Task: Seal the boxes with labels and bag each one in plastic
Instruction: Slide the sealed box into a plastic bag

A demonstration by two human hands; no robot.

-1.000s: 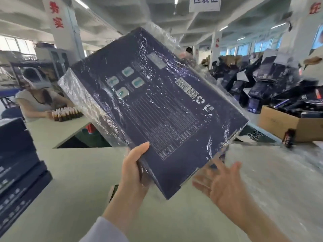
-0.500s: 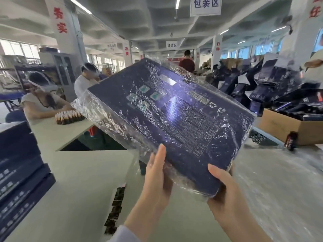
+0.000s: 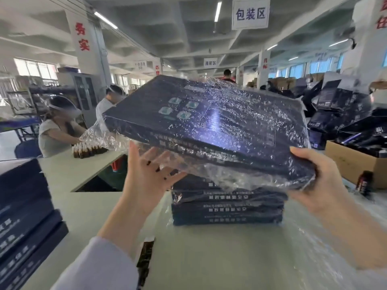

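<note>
A flat dark navy cardboard box sits inside a crinkled clear plastic bag, held in the air over a stack of bagged navy boxes on the pale bench; the left hand is spread beneath its near left edge; the right hand grips its near right corner, thumb on top; a brown cardboard carton at the bench's right edge holds dark packs.

We find open table between the left pile of boxes and the middle stack. The wrapped box hangs close above that stack. A carton and bottle block the right, seemingly amid loose plastic.
</note>
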